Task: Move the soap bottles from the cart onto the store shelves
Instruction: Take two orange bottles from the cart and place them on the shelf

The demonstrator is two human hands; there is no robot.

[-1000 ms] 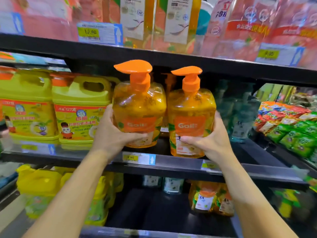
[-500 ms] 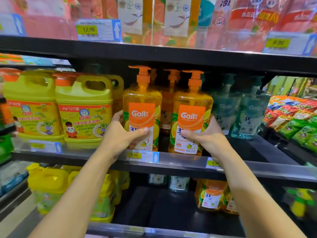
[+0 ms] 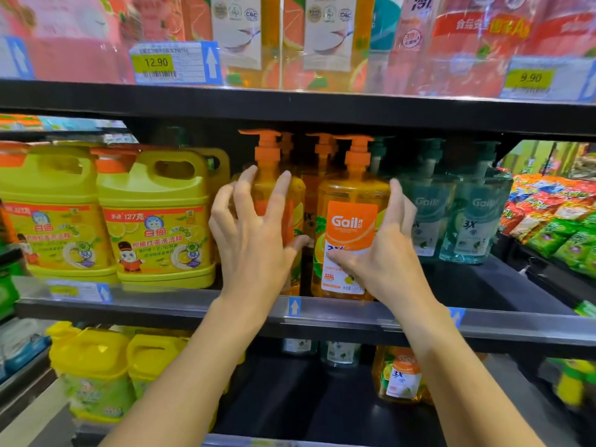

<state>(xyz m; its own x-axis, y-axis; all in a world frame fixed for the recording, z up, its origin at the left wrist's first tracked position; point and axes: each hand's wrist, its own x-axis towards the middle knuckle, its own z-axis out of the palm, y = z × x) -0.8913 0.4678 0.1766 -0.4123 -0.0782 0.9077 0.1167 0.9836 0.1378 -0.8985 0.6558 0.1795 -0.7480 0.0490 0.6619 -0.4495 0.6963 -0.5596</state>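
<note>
Two orange pump soap bottles stand upright side by side on the middle shelf point(image 3: 180, 306). My left hand point(image 3: 254, 243) is spread in front of the left bottle point(image 3: 298, 201), with straight fingers and the fingertips at its shoulder. My right hand point(image 3: 383, 256) lies against the right bottle point(image 3: 351, 217), with straight fingers up its right side and the thumb across the lower label. More orange pump bottles stand behind these two. The cart is out of view.
Big yellow detergent jugs point(image 3: 154, 217) stand just left of the orange bottles, and teal pump bottles point(image 3: 477, 221) just right. The upper shelf board point(image 3: 290, 108) hangs close above the pumps. Snack bags point(image 3: 554, 227) fill the far right. An orange bottle point(image 3: 400, 379) sits on the lower shelf.
The two bottles went from held tilted in front of the shelf to standing upright on it. Both hands have loosened from a grip, and their fingers now spread straight.
</note>
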